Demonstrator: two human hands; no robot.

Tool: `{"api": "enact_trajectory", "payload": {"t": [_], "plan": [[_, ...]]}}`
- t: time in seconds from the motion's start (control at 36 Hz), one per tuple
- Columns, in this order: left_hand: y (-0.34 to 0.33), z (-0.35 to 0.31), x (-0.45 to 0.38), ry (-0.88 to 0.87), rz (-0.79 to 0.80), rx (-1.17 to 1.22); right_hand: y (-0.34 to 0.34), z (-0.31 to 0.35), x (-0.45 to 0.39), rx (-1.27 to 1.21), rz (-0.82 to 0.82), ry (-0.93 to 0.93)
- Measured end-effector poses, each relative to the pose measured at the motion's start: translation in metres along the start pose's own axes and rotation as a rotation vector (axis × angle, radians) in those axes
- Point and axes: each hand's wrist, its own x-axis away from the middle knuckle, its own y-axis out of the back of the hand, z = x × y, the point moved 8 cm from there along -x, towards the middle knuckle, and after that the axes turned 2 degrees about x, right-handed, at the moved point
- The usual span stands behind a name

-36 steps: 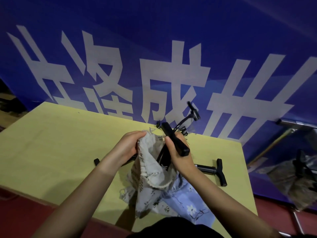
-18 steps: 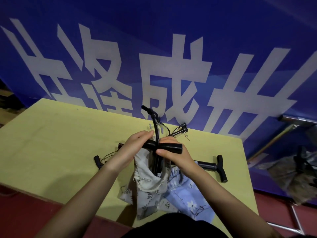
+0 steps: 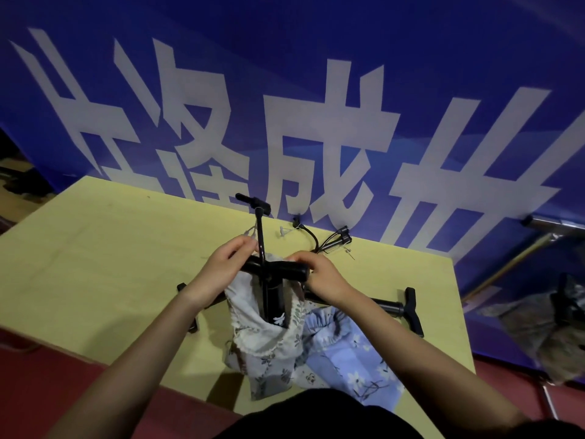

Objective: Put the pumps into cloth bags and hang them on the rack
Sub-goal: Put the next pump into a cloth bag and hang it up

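Centrally, above a yellow table (image 3: 95,255), a person holds a black pump (image 3: 272,270) that stands upright with its lower barrel sunk into the mouth of a pale floral cloth bag (image 3: 262,340). The pump's T-handle lies crosswise at the level of both hands, and a thin black hose rises from it to a small fitting well above the fingers. The left hand (image 3: 221,274) has fingers curled, thumb and fingertips pinching the bag's upper edge at the left end of the handle; whether the fingers also bear on the handle itself cannot be told. The right hand (image 3: 319,277) is likewise curled, its fingertips closed at the right end of the handle where the bag's rim gathers; whether it grips cloth, handle or both is not clear. A second bag, blue with white flowers (image 3: 351,372), lies flat just beside the first, towards the table's near edge. A second black pump (image 3: 395,307) lies on its side behind the right wrist, its T-handle pointing right. Another black pump part (image 3: 186,299) shows beneath the left forearm. A loose hose with clamp fittings (image 3: 329,242) rests near the far edge. Behind stands a blue banner with large white characters (image 3: 316,122).
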Motion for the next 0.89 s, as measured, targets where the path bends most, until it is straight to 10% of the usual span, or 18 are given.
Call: {"api": "enact_trajectory", "payload": {"t": [0.19, 0.36, 0.67, 0.89], "plan": [[0.014, -0.004, 0.003, -0.183, -0.217, -0.144, 0.001, -0.001, -0.004, -0.147, -0.001, -0.063], [0.004, -0.002, 0.001, -0.148, -0.101, -0.140, 0.015, -0.013, 0.003, -0.262, -0.059, -0.169], [-0.010, -0.008, -0.003, -0.124, 0.063, -0.033, 0.013, -0.027, 0.023, -1.232, 0.076, -0.582], [-0.031, -0.008, 0.001, -0.108, 0.185, -0.069, 0.058, 0.009, 0.024, -0.872, -0.096, -0.312]]}}
